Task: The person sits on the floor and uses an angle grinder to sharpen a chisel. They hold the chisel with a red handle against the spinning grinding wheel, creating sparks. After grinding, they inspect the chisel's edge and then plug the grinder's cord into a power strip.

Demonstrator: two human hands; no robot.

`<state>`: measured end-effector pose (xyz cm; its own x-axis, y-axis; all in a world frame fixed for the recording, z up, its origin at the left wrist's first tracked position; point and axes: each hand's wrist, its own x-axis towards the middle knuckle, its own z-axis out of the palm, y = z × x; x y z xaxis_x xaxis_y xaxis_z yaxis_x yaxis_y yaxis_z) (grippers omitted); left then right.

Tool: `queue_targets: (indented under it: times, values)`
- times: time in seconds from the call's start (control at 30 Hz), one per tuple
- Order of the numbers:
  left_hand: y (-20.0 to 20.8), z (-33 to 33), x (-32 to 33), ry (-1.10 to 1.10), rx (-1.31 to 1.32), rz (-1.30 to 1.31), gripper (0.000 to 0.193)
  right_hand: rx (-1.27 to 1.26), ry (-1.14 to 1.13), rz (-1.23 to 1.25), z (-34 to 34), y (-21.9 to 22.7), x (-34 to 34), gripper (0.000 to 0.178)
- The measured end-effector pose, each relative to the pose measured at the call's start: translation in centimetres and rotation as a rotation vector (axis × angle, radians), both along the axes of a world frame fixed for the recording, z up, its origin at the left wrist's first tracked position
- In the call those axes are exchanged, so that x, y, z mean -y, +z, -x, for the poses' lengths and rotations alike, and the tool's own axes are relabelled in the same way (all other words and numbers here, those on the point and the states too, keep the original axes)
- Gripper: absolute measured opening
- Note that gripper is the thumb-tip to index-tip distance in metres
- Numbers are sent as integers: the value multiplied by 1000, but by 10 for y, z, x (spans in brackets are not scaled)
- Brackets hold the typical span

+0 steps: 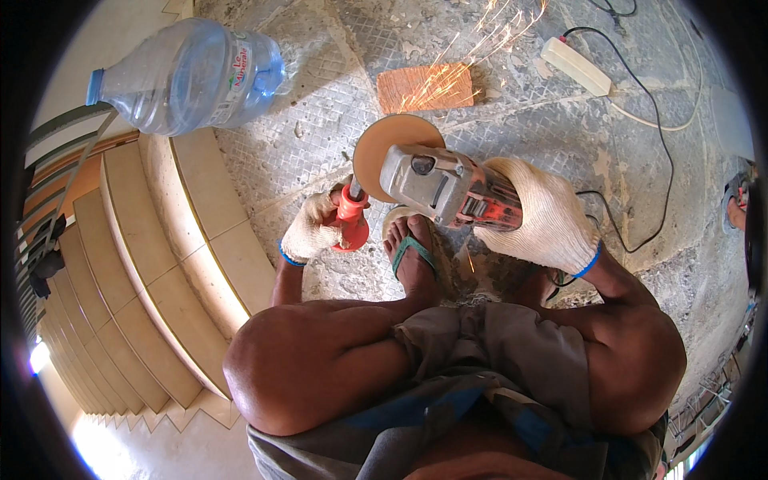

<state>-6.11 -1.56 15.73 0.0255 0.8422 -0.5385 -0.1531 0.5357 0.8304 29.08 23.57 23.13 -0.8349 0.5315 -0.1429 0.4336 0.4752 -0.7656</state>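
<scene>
My right hand [552, 212], in a cream knit glove with a blue cuff, is wrapped round the body of a grey and red angle grinder [432, 182]. Its brown disc [380, 152] looks blurred, as if spinning. In my left hand [309, 230], gloved the same way, is a chisel [350, 214] with a red hand guard, held upright. The chisel's metal end meets the lower left rim of the disc; the exact contact is hard to see. Orange sparks stream away toward the top of the view.
Sparks cross a reddish brick [428, 88] on the rough concrete floor [320, 152]. A large clear water bottle [192, 76] lies at the far left, beside tiled steps [152, 248]. At the far right are a white power strip [576, 66] and a black cable [669, 160]. My sandalled foot [412, 260] is close below the grinder.
</scene>
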Motion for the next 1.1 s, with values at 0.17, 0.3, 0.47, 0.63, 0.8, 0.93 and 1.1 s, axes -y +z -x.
queue_targets:
  times: [0.17,0.3,0.47,0.63,0.8,0.93,1.1]
  values:
    - [5,1,-2,-11,-57,49,50,25,3,25,0,0,0,68]
    - [1,2,-3,-21,-189,-96,49,-1,-47,55,-3,-2,1,66]
    - [-2,5,1,54,-66,-74,52,20,-49,51,-3,-2,2,65]
    - [2,6,1,24,-66,-43,55,12,-22,30,-1,-1,3,66]
    - [5,2,-5,-23,-135,-90,49,9,-11,-6,-1,-1,3,66]
    - [9,-2,-6,-10,-190,-39,45,16,-12,14,0,0,2,66]
    - [13,-2,-9,-39,-194,-27,47,23,-10,15,1,0,2,65]
